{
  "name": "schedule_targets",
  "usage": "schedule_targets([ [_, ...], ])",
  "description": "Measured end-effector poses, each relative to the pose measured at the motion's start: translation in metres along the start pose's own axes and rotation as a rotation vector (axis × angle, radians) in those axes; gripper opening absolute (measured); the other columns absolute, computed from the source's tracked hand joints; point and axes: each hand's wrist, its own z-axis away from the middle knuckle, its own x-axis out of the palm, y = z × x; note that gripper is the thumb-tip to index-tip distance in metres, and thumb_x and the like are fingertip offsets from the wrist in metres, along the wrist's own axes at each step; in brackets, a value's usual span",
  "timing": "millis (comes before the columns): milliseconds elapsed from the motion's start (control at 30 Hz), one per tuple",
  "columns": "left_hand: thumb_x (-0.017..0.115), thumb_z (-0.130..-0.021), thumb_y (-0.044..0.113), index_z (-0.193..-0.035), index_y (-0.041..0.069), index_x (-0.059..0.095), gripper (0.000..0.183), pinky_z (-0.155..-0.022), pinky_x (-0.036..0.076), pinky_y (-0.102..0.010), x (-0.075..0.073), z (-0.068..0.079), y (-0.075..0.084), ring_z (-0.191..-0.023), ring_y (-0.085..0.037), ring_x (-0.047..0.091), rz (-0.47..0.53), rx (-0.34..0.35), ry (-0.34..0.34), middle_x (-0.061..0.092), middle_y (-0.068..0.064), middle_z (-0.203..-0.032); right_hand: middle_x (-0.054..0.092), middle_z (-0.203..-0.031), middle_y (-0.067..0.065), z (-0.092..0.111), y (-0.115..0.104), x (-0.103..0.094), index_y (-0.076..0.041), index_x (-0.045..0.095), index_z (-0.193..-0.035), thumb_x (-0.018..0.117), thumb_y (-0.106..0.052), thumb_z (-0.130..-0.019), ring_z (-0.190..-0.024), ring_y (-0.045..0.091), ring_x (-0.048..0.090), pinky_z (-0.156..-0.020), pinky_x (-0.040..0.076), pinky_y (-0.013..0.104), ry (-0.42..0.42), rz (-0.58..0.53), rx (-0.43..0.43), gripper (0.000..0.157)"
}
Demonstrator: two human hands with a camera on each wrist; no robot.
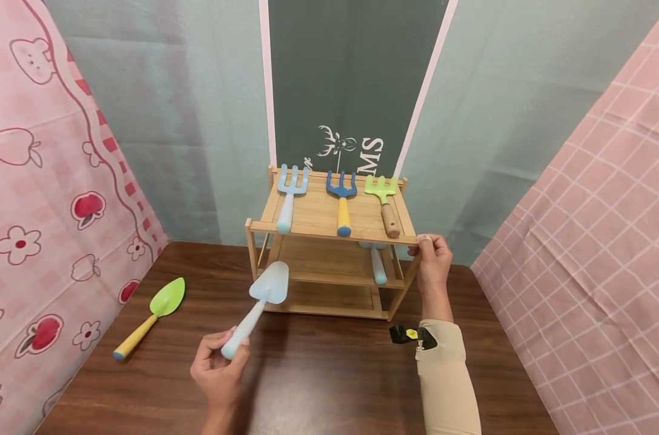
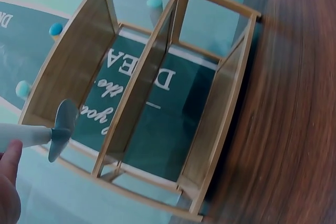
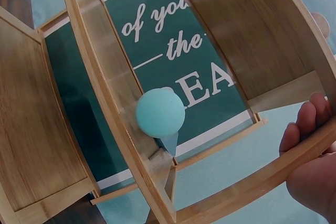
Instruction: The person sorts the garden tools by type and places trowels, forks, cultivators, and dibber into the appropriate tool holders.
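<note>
My left hand (image 1: 218, 370) pinches a pale blue hand trowel (image 1: 269, 289) by its handle end. Its blade points up and away, in front of the wooden rack (image 1: 313, 219) at the left. In the left wrist view, the trowel's blade (image 2: 64, 128) shows before the upper opening. My right hand (image 1: 435, 263) grips the rack's top front right corner, fingers and thumb around the wood. Another pale blue tool (image 1: 379, 269) lies on the middle shelf at the right, handle forward. Its head is mostly hidden under the top board.
Three hand forks lie on the top board: pale blue (image 1: 287, 208), blue with a yellow handle (image 1: 343, 211), and green with a wooden handle (image 1: 388, 217). A green trowel with a yellow handle (image 1: 150, 319) lies left on the brown table (image 1: 329, 374). Curtains surround the table.
</note>
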Motion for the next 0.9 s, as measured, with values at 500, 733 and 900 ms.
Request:
schedule_targets([
  [500, 0.057, -0.06, -0.033, -0.079, -0.022, 0.05, 0.023, -0.068, 0.05, -0.021, 0.031, 0.015, -0.021, -0.08, -0.018, 0.061, -0.107, -0.111, 0.007, 0.059, -0.013, -0.085, 0.055, -0.066, 0.006, 0.0, 0.0, 0.0, -0.005, 0.055, -0.072, 0.051, 0.007, -0.086, -0.052, 0.014, 0.054, -0.053, 0.047, 0.023, 0.003, 0.001, 0.002, 0.019],
  [733, 0.061, -0.062, -0.028, -0.08, -0.021, 0.049, 0.023, -0.066, 0.05, -0.021, 0.046, 0.022, -0.033, -0.079, -0.017, 0.06, -0.145, -0.171, -0.023, 0.058, -0.013, -0.086, 0.056, -0.064, 0.006, 0.0, 0.0, 0.0, -0.004, 0.054, -0.071, 0.052, 0.007, -0.086, -0.051, 0.013, 0.054, -0.053, 0.047, 0.024, 0.017, -0.001, 0.011, 0.019],
  [900, 0.062, -0.061, -0.027, -0.08, -0.017, 0.053, 0.023, -0.064, 0.049, -0.02, 0.056, 0.026, -0.042, -0.078, -0.016, 0.058, -0.157, -0.171, -0.038, 0.054, -0.018, -0.085, 0.055, -0.064, 0.006, 0.0, -0.001, 0.0, -0.004, 0.055, -0.071, 0.051, 0.007, -0.086, -0.05, 0.014, 0.054, -0.052, 0.047, 0.024, 0.027, -0.007, 0.011, 0.019],
])
